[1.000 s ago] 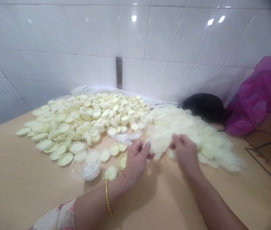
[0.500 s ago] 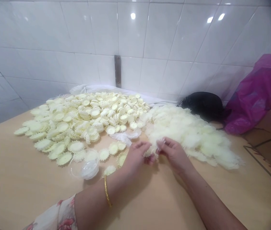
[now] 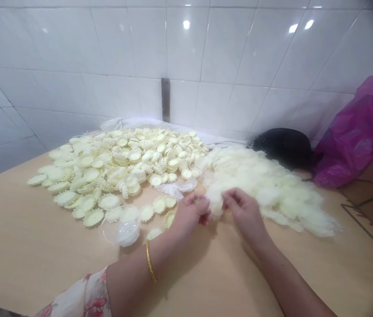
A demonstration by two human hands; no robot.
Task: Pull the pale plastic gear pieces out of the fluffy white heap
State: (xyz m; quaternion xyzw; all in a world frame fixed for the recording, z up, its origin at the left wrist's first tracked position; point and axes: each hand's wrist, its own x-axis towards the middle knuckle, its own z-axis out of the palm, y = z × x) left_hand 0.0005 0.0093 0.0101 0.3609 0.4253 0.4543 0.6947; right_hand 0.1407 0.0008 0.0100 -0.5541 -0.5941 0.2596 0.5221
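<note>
My left hand (image 3: 189, 214) is curled, its fingers pinched on a small pale fringed piece at the near edge of the fluffy cream pile (image 3: 265, 185). My right hand (image 3: 244, 212) sits just to the right of it, fingers bent and pinching the same fringed stuff. A gold bangle (image 3: 150, 267) circles my left wrist. To the left lies a wide heap of pale yellow toothed discs (image 3: 123, 167), with several loose discs near my left hand.
A small clear plastic cup (image 3: 124, 230) stands on the wooden table (image 3: 34, 259) left of my hand. A black bag (image 3: 283, 147) and a magenta plastic bag (image 3: 361, 132) lie at the back right against the white tiled wall. White cloth (image 3: 175, 188) lies between the piles.
My right hand came left from the fluffy pile to meet my left hand, and both now pinch a fringed piece close together.
</note>
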